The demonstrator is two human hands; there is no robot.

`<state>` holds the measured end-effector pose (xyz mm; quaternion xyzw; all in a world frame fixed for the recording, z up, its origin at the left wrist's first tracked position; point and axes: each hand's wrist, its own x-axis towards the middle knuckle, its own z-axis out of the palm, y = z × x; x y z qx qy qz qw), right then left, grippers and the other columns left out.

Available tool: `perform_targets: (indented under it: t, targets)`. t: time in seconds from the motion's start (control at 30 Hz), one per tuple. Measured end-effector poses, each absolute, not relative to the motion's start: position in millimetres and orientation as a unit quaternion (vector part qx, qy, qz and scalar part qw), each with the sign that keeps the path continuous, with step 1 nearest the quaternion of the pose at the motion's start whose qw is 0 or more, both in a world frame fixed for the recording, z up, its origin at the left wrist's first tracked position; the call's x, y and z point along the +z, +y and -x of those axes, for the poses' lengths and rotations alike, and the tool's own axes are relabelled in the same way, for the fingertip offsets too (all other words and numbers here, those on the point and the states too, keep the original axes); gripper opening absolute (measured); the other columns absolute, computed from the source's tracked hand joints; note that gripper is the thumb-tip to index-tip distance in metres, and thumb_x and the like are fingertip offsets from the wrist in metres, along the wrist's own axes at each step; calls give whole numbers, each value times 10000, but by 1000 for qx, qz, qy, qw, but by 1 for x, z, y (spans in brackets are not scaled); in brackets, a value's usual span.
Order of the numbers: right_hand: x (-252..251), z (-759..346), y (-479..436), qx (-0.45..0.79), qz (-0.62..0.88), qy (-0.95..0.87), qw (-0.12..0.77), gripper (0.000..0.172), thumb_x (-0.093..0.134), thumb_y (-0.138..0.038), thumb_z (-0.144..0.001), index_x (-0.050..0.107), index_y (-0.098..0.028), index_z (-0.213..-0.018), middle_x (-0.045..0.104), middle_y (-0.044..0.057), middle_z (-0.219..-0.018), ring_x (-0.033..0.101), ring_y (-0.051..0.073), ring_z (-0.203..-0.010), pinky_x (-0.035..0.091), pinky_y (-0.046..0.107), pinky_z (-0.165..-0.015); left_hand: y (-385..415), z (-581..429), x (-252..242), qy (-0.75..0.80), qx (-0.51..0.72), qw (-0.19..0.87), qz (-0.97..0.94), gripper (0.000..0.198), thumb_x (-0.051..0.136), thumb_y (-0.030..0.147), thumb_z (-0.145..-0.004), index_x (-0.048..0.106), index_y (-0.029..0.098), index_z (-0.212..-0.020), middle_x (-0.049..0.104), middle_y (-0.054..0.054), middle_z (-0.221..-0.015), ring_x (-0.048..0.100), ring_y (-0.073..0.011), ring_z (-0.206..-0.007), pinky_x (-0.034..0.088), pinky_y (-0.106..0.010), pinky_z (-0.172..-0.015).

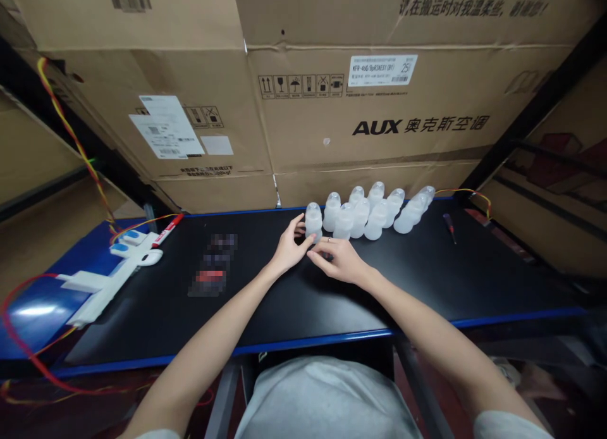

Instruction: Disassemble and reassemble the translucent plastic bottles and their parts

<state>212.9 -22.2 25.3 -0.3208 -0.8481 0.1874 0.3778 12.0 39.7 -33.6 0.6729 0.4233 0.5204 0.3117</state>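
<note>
Several small translucent plastic bottles (374, 211) stand upright in a cluster at the back of a black table mat (265, 300). My left hand (288, 246) has its fingers curled round the leftmost bottle (313, 220), which stands on the mat. My right hand (339, 260) lies just in front of that bottle, fingers bent and pointing left, with a ring on one finger; its fingertips touch the bottle's base or the left hand, I cannot tell which.
Large cardboard boxes (379, 110) wall off the back of the table. A white plastic device (114, 268) and a red marker (167, 231) lie at the left with red and yellow wires. A small screwdriver (449, 227) lies at the right.
</note>
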Motion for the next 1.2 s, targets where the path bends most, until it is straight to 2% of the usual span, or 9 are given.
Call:
perform_targets:
  t: [0.13, 0.3, 0.43, 0.53, 0.6, 0.77, 0.97, 1.07, 1.2]
  targets:
    - [22, -212, -24, 172, 273, -876, 359, 279, 590, -319, -1087, 762, -217, -893, 788, 52, -960, 722, 183, -815, 545, 297, -780, 37, -12, -39, 433, 479, 304, -701, 777, 860, 331, -835, 551, 231, -1541, 744, -128, -1316, 724, -228, -1026, 564, -388, -917]
    - [18, -210, -24, 173, 268, -889, 327, 226, 602, -320, -1088, 788, -222, -1004, 797, 64, -1069, 758, 194, -909, 584, 309, -856, 34, -11, -38, 451, 439, 284, -723, 621, 830, 307, -858, 642, 254, -1448, 777, -93, -1244, 721, -236, -1013, 555, -396, -935]
    - [18, -208, -24, 121, 262, -902, 320, 225, 589, -310, -1093, 791, -230, -1153, 788, 88, -1179, 750, 231, -1068, 602, 356, -939, 32, -12, -27, 453, 474, 271, -705, 472, 830, 328, -863, 724, 242, -1315, 782, -72, -1135, 705, -208, -908, 544, -344, -836]
    - [20, -206, -24, 61, 273, -911, 303, 251, 577, -322, -1104, 807, -222, -1115, 783, 101, -1209, 727, 237, -1002, 609, 371, -869, 28, -8, -7, 445, 547, 269, -656, 268, 781, 415, -935, 778, 216, -1114, 736, -27, -880, 638, -164, -742, 506, -293, -718]
    - [21, -205, -24, 28, 276, -919, 280, 270, 568, -321, -1109, 817, -225, -1074, 780, 109, -1250, 707, 241, -974, 604, 376, -831, 23, -2, 10, 400, 542, 319, -667, 305, 729, 499, -979, 795, 201, -979, 712, -23, -789, 620, -159, -700, 503, -286, -686]
    - [14, -203, -24, -3, 278, -929, 245, 287, 556, -264, -1114, 821, -207, -1018, 808, 127, -1067, 726, 251, -964, 562, 342, -779, 10, 9, 38, 295, 360, 430, -774, 368, 764, 544, -938, 845, 185, -964, 738, -50, -794, 641, -177, -694, 496, -284, -638]
    - [10, -204, -22, -14, 305, -932, 196, 237, 574, -150, -1082, 807, -193, -1082, 825, 109, -990, 744, 196, -773, 447, 278, -622, 5, 6, 44, 285, 338, 430, -788, 353, 780, 521, -921, 832, 181, -839, 681, -52, -808, 603, -166, -696, 465, -287, -635]
    - [14, -205, -22, -5, 304, -933, 195, 247, 559, -142, -1088, 791, -210, -1139, 831, 104, -1146, 767, 186, -833, 451, 257, -606, 3, 5, 47, 275, 349, 436, -782, 322, 795, 507, -913, 851, 191, -888, 695, -64, -856, 644, -189, -747, 518, -309, -687]
    - [20, -205, -24, -14, 283, -936, 208, 250, 541, -268, -1129, 764, -214, -1229, 726, 104, -1458, 776, 214, -1107, 541, 254, -665, 4, 5, 45, 263, 359, 452, -774, 263, 843, 432, -874, 871, 215, -1019, 744, -74, -938, 716, -214, -827, 575, -313, -736]
